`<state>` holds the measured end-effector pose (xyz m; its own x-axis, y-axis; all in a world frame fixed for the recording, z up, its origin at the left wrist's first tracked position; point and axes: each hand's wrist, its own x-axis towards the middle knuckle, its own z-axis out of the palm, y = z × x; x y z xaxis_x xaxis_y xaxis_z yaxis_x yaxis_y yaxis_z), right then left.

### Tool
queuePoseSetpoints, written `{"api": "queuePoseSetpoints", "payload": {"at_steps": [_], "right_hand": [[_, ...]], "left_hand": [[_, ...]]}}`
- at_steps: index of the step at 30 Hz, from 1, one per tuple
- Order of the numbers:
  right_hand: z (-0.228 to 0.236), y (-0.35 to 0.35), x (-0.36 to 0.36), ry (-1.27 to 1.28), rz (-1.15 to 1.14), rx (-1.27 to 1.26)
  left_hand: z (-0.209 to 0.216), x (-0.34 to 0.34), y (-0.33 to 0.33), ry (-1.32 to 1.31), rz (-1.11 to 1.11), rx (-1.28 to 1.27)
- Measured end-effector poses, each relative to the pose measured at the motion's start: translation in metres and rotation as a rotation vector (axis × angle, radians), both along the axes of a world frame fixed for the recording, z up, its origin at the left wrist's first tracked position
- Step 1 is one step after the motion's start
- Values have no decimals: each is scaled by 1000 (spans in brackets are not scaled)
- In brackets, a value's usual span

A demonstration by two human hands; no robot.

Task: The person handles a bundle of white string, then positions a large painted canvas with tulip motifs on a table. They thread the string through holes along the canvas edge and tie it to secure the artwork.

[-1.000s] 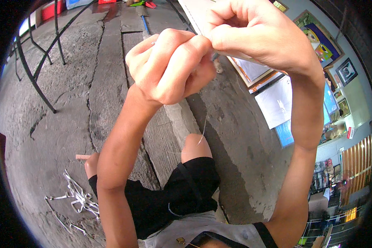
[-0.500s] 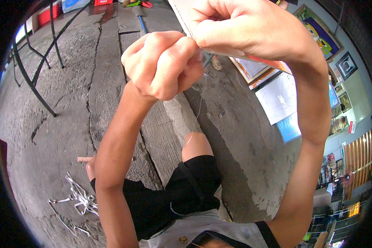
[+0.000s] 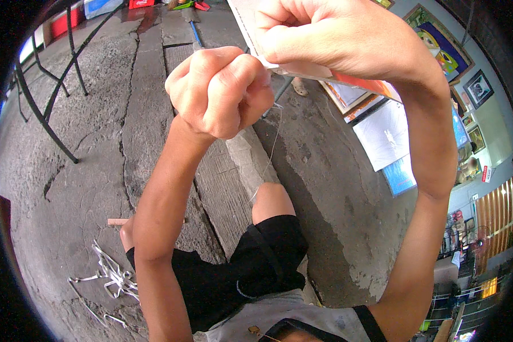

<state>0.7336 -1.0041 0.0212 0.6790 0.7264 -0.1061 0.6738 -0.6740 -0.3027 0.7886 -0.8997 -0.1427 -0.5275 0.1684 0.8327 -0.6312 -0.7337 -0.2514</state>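
My left hand (image 3: 219, 91) is closed in a fist in the upper middle, knuckles up. A thin pale string (image 3: 277, 134) hangs from beside its fingers toward my bare knee. Just right of it, my right hand (image 3: 319, 34) bends over with curled fingers on a thin flat panel (image 3: 242, 23) with a pale edge. A red strip (image 3: 362, 82) shows on the panel beneath my right wrist. The two hands nearly touch at a small whitish piece by the panel's corner. My fingertips are mostly hidden.
White straps (image 3: 117, 273) lie tangled on the concrete at lower left, near a short pinkish stick (image 3: 118, 222). A dark metal frame (image 3: 45, 114) stands at upper left. Papers and framed pictures (image 3: 382, 134) lie at right. A long blue handle (image 3: 195, 33) lies beyond my hands.
My left hand has shifted slightly left, and the small gap beside my right hand is a little wider. The string has swung, its lower end moving left at my knee.
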Motion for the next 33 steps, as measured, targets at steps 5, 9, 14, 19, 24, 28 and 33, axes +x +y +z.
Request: {"api": "queuePoseSetpoints", "payload": {"at_steps": [5,9,14,19,24,28,33], "right_hand": [[3,-1,7,114,-12,16],[-5,-3,12,96,10,31],[-4,5,-2,9,-73,11],[-8,2,4,-31,-14,35],[3,2,6,145,-48,60],[-3,-2,7,95,7,107],[-9,-3,1,-45,33,143]], "left_hand": [[-7,-1,3,65,3,77],[-4,3,0,19,-31,-3],[-6,9,2,-12,-25,-12],[-10,1,2,136,-191,-20],[-9,-38,-5,761,-834,-188],[-3,-48,-4,897,-1091,-240],[0,-56,-6,929,-1259,-231]]}}
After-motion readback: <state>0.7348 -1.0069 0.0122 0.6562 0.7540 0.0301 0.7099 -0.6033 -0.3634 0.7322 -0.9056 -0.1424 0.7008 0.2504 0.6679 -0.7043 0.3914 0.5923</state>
